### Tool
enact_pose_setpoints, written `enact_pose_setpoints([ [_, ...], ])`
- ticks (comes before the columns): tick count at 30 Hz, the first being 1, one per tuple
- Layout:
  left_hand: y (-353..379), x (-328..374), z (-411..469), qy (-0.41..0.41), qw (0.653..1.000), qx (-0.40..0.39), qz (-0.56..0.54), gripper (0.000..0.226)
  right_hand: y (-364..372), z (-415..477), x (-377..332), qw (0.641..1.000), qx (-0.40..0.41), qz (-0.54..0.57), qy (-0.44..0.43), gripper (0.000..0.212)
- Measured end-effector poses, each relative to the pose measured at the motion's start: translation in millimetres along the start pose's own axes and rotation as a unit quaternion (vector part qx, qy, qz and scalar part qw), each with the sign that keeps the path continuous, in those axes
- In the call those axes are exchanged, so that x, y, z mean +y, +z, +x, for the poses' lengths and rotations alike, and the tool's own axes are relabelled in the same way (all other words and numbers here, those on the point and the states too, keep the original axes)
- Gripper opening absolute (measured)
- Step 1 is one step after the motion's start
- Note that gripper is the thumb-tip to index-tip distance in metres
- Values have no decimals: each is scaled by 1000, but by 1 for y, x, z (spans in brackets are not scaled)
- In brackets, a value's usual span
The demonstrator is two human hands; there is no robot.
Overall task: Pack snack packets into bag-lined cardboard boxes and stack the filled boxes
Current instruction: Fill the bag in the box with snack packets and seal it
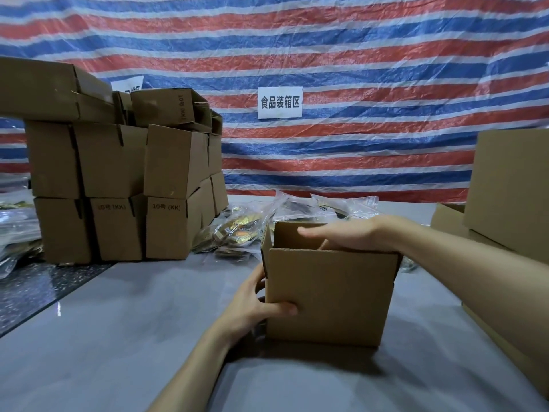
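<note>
An open cardboard box (329, 295) stands upright on the grey table in front of me. My left hand (255, 304) grips its near left corner, thumb across the front face. My right hand (341, 234) lies over the top right rim, with the fingers reaching down into the box; what is inside is hidden. Snack packets (240, 233) in clear plastic bags lie heaped just behind the box.
A stack of closed cardboard boxes (118, 179) rises at the left. More cardboard boxes (511, 188) stand at the right edge, close to my right forearm. A striped tarp with a white sign (280, 102) hangs behind. The grey table (118, 337) spreads out in front.
</note>
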State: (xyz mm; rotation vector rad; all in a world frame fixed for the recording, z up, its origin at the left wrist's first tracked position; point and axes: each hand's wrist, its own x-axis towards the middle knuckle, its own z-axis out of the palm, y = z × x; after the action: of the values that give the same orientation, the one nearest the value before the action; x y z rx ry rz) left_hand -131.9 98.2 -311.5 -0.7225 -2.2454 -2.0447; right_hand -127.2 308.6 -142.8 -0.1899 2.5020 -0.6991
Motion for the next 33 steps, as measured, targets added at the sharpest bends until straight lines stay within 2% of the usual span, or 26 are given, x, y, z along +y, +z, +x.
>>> enact_pose_setpoints([
  [3, 0, 1, 0, -5, 1000, 3, 1, 86, 1, 4, -1, 1000, -15, -18, 11, 60],
  [6, 0, 0, 0, -5, 1000, 16, -5, 80, -11, 1, 1, 1000, -15, 2, 13, 71],
  [8, 1, -1, 1, -7, 1000, 27, -6, 81, -13, -1, 3, 1000, -17, -10, 18, 71],
  [9, 1, -2, 1, -8, 999, 32, -10, 84, -11, -2, 4, 1000, -2, -24, 6, 69],
  [11, 1, -1, 2, -11, 999, 46, -23, 87, -8, -1, 9, 985, 119, -59, -107, 60],
  [12, 1, -1, 2, -12, 998, 57, -33, 87, -6, 0, 11, 954, 217, -42, -202, 52],
  [13, 0, 0, 3, -13, 996, 69, -49, 87, -6, -1, 15, 907, 308, 18, -286, 47],
  [15, -1, 1, 4, -20, 990, 99, -97, 88, -8, -2, 27, 798, 435, 163, -384, 47],
  [16, -1, 2, 4, -24, 986, 116, -121, 90, -8, 0, 35, 753, 480, 218, -395, 48],
  [18, -3, 3, 5, -24, 977, 149, -151, 89, -2, 12, 52, 705, 530, 307, -358, 50],
  [20, -4, 3, 5, -19, 971, 173, -165, 88, 12, 32, 73, 704, 534, 379, -275, 50],
  [23, -7, 0, 4, -15, 962, 204, -182, 90, 40, 66, 118, 743, 497, 419, -156, 45],
  [26, -11, -4, 5, -10, 959, 219, -181, 90, 54, 97, 158, 789, 465, 397, -56, 37],
  [30, -13, -7, 5, 1, 958, 226, -176, 81, 38, 116, 165, 841, 430, 327, 29, 27],
  [33, -13, -6, 3, 16, 958, 221, -183, 78, 27, 122, 154, 839, 431, 328, 61, 19],
])
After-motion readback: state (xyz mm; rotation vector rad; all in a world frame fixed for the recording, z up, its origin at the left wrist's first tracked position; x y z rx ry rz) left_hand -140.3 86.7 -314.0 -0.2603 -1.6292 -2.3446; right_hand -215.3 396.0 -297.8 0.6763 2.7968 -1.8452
